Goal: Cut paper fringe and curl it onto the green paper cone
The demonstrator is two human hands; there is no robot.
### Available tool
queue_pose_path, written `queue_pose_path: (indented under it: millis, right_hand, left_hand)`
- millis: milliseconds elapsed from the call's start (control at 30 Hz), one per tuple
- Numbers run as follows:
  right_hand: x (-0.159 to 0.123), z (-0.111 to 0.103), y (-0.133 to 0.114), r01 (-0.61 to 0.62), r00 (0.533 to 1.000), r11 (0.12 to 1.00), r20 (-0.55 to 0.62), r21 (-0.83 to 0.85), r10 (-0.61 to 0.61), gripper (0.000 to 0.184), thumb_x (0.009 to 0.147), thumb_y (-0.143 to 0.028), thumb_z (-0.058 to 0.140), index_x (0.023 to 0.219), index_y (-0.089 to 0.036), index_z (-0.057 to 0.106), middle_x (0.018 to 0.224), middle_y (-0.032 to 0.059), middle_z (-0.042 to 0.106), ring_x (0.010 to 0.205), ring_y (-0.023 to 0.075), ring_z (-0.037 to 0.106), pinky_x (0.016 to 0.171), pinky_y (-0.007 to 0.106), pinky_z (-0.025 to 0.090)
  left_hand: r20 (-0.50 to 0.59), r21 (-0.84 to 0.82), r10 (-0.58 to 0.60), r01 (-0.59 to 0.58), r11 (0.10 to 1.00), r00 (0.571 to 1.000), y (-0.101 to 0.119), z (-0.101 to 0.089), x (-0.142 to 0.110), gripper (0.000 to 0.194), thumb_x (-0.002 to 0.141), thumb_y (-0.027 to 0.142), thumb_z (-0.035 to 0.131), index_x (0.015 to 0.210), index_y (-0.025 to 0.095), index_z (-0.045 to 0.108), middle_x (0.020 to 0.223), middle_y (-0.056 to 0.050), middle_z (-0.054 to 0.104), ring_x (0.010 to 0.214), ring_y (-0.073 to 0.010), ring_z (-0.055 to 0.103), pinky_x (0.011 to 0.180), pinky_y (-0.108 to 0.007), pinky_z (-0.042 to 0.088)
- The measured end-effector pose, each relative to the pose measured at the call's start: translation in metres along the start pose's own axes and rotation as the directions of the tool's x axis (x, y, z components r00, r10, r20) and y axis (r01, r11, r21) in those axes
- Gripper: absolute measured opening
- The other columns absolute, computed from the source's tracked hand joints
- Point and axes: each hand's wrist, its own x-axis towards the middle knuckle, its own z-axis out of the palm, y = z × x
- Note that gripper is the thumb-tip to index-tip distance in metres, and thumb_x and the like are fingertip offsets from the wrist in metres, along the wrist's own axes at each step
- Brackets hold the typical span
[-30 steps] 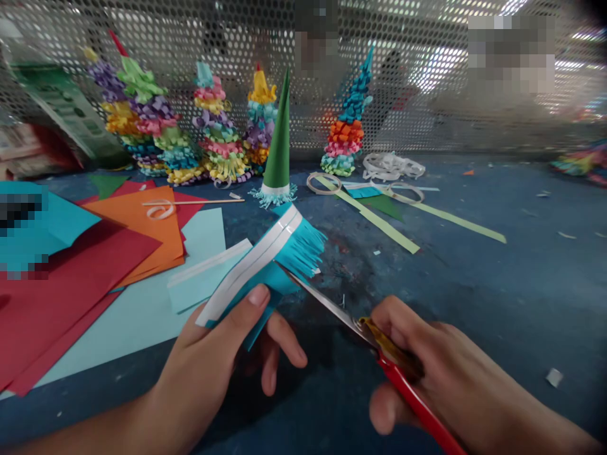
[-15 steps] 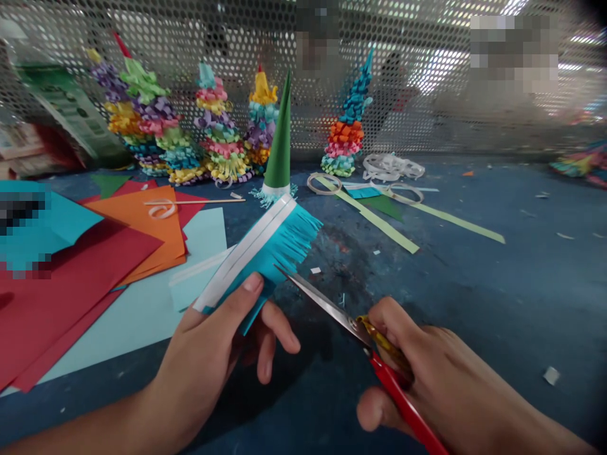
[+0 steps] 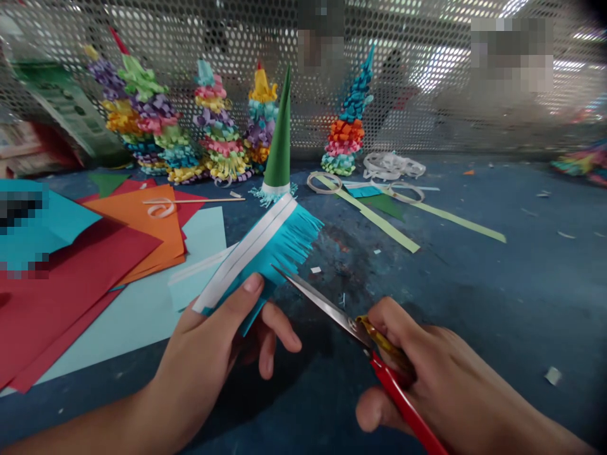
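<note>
My left hand (image 3: 213,354) pinches a folded blue paper strip (image 3: 256,268) between thumb and fingers. A white band runs along the strip's upper edge, and its far right part is cut into a fine fringe. In my right hand (image 3: 427,366) are scissors (image 3: 327,306) with a red handle and a yellowish wrapped handle. Their blades look nearly closed, the tips at the lower edge of the fringe by the uncut paper. Behind the strip a green paper cone (image 3: 279,139) stands upright, with a white band and light blue fringe round its base.
Red sheets (image 3: 71,278), orange sheets (image 3: 142,227) and a pale blue sheet (image 3: 142,322) overlap at left. Several curled-paper cones (image 3: 220,133) line a perforated metal screen (image 3: 427,82). Tape rolls (image 3: 393,165) and pale green strips (image 3: 384,224) lie behind, and paper scraps (image 3: 552,376) at right.
The scissor tips have moved slightly left and further into the blue paper. My left hand keeps its hold on the strip, almost unmoved.
</note>
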Motion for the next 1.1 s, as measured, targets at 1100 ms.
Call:
queue_pose_path:
  millis: [1100]
  right_hand:
    - [-0.0026, 0.0038, 0.0001, 0.049, 0.998, 0.993, 0.04, 0.105, -0.054, 0.025, 0.084, -0.039, 0.059, 0.082, -0.031, 0.035, 0.065, -0.0079, 0.08, 0.05, 0.0206, 0.069, 0.05, 0.029, 0.042]
  left_hand:
    - [0.081, -0.04, 0.038, -0.035, 0.999, 0.996, -0.0083, 0.0012, -0.006, 0.062, 0.1, 0.054, 0.047, 0.058, 0.018, 0.074, 0.053, -0.005, 0.067, 0.045, -0.0111, 0.056, 0.05, -0.023, 0.045]
